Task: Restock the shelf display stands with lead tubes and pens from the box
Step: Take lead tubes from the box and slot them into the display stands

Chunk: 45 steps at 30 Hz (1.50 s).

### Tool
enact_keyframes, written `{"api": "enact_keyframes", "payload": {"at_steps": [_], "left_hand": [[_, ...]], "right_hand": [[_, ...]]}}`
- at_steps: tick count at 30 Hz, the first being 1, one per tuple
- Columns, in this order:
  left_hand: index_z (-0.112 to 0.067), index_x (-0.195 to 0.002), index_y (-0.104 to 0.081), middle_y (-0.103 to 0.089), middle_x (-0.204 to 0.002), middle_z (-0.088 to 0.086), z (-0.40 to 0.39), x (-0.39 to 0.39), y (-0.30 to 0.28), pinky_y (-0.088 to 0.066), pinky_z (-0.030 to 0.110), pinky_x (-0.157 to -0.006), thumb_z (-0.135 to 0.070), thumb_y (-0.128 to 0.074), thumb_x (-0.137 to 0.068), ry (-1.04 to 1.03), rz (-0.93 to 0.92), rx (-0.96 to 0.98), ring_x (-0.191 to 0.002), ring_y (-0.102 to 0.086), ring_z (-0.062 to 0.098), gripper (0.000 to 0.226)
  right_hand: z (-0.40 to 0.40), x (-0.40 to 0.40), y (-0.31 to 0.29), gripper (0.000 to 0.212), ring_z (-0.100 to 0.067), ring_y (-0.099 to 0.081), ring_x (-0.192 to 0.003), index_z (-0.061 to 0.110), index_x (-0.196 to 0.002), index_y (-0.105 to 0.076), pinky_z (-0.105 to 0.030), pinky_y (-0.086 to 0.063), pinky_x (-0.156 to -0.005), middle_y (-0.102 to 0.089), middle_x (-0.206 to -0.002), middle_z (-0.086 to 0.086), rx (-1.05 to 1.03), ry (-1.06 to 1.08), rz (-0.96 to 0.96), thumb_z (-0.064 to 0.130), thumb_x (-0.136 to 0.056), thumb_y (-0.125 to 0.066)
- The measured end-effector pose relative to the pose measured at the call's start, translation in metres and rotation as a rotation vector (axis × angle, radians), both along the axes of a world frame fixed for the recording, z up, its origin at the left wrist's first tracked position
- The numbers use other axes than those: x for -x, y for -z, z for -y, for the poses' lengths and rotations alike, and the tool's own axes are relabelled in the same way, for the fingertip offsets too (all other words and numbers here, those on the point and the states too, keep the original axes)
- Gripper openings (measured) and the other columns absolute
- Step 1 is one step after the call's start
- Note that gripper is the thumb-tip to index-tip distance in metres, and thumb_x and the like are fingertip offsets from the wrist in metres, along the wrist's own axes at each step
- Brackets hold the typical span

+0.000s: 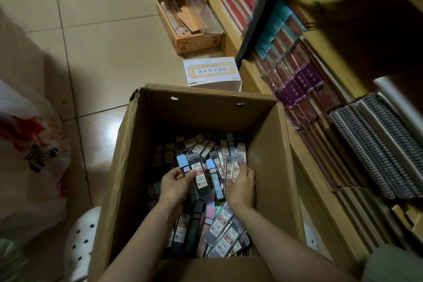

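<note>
- My left hand [174, 182] has its fingers [177, 170] curled around a small bunch of flat lead tubes [191, 171], one of them with a pale blue cap, thumb pinching them near their upper ends.
- My right hand [240, 182] grips another few clear tubes [231, 167], fingers folded over their labelled faces.
- Both hands are deep inside the open cardboard box [270, 144], which is filled across its bottom with loose, overlapping tubes lying at all angles.
- The box stands on the tiled floor [91, 52], just beside a wooden shelf [304, 158] packed with notebooks [377, 149] on my right.
- I see no display stands from here.
- A white perforated stool [82, 242] and a plastic bag [32, 155] sit to my left.
- My worry: the tubes are slick and fanned unevenly, so lifting both bunches together could let some slide out and drop back, or snag on the box wall.
</note>
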<state>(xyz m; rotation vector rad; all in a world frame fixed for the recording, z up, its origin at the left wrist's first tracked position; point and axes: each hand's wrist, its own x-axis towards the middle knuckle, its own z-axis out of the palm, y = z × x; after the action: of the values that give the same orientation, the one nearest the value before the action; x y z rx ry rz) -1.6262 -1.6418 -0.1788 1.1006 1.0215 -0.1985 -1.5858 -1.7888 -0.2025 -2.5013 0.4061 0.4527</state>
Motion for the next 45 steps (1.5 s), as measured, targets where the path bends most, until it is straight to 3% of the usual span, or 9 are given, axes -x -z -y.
{"api": "enact_keyframes", "payload": {"at_steps": [5,9,16,19,22,27,32,39,45], "left_hand": [[-0.007,-0.092,-0.065,-0.073,-0.085,0.008,0.005,-0.002,0.006,-0.060,0.040,-0.072,-0.007,-0.061,-0.093,0.064,-0.013,-0.023,-0.079,-0.072,0.021,0.003],[-0.008,-0.094,-0.065,-0.073,-0.091,0.011,0.003,-0.002,0.002,-0.059,0.045,-0.081,-0.007,-0.062,-0.093,0.112,-0.004,-0.067,-0.086,-0.071,0.025,0.004],[-0.010,-0.096,-0.064,-0.070,-0.089,0.009,-0.006,-0.024,-0.046,-0.053,0.024,-0.054,-0.011,-0.060,-0.095,0.328,0.124,-0.217,-0.077,-0.069,0.019,0.004],[-0.015,-0.089,-0.064,-0.071,-0.085,0.005,-0.014,-0.045,-0.090,-0.048,0.016,-0.048,-0.013,-0.063,-0.092,0.513,0.247,-0.331,-0.067,-0.068,0.009,0.004],[-0.019,-0.093,-0.066,-0.073,-0.088,0.002,-0.021,-0.062,-0.143,-0.054,0.020,-0.054,-0.018,-0.067,-0.089,0.687,0.352,-0.393,-0.069,-0.071,0.006,0.004],[-0.015,-0.101,-0.070,-0.076,-0.095,0.003,-0.010,-0.082,-0.225,-0.059,0.037,-0.081,-0.022,-0.069,-0.088,0.822,0.551,-0.403,-0.090,-0.072,0.017,0.015],[-0.019,-0.102,-0.068,-0.075,-0.095,-0.005,0.023,-0.096,-0.285,-0.058,0.029,-0.069,-0.023,-0.067,-0.089,0.789,0.740,-0.306,-0.089,-0.072,0.008,0.013],[-0.010,-0.106,-0.066,-0.074,-0.100,0.006,0.060,-0.109,-0.329,-0.058,0.034,-0.073,-0.019,-0.066,-0.089,0.804,0.911,-0.192,-0.095,-0.072,0.019,0.018],[-0.012,-0.105,-0.067,-0.074,-0.101,0.007,0.084,-0.107,-0.351,-0.060,0.034,-0.073,-0.017,-0.065,-0.088,0.882,1.027,-0.115,-0.096,-0.072,0.019,0.018]], "right_hand": [[-0.007,-0.007,0.006,0.060,-0.026,-0.048,-0.125,0.023,-0.142,-0.042,-0.038,-0.047,-0.097,-0.049,-0.136,-0.006,-0.031,0.083,0.088,0.000,-0.090,-0.062],[-0.008,-0.009,0.002,0.070,-0.027,-0.057,-0.119,0.032,-0.147,-0.034,-0.044,-0.053,-0.094,-0.056,-0.131,-0.007,-0.286,0.163,0.003,-0.004,-0.092,-0.058],[-0.001,-0.014,-0.067,0.088,-0.011,-0.063,-0.082,0.043,-0.150,-0.022,-0.013,-0.050,-0.055,-0.053,-0.103,0.008,-0.648,-0.040,0.056,-0.008,-0.089,-0.061],[0.009,-0.022,-0.119,0.084,-0.007,-0.062,-0.097,0.039,-0.149,-0.024,-0.016,-0.056,-0.065,-0.045,-0.105,0.022,-0.683,-0.134,0.143,-0.007,-0.089,-0.061],[0.019,-0.030,-0.179,0.067,0.003,-0.063,-0.089,0.038,-0.139,-0.034,-0.014,-0.056,-0.064,-0.050,-0.103,0.021,-0.666,-0.194,0.266,0.000,-0.091,-0.061],[0.041,-0.039,-0.268,0.051,-0.017,-0.069,-0.083,0.036,-0.129,-0.046,-0.045,-0.059,-0.077,-0.068,-0.093,0.003,-0.555,-0.243,0.517,0.012,-0.090,-0.067],[0.070,-0.039,-0.331,0.053,-0.001,-0.069,-0.084,0.035,-0.132,-0.049,-0.027,-0.060,-0.073,-0.065,-0.099,0.015,-0.558,-0.199,0.647,0.012,-0.088,-0.070],[0.110,-0.034,-0.376,0.053,-0.011,-0.064,-0.106,0.041,-0.126,-0.051,-0.037,-0.058,-0.088,-0.067,-0.114,0.004,-0.587,-0.094,0.710,0.014,-0.086,-0.074],[0.119,-0.030,-0.395,0.060,-0.014,-0.069,-0.102,0.037,-0.136,-0.049,-0.039,-0.060,-0.085,-0.071,-0.111,-0.001,-0.608,-0.103,0.743,0.010,-0.087,-0.072]]}}
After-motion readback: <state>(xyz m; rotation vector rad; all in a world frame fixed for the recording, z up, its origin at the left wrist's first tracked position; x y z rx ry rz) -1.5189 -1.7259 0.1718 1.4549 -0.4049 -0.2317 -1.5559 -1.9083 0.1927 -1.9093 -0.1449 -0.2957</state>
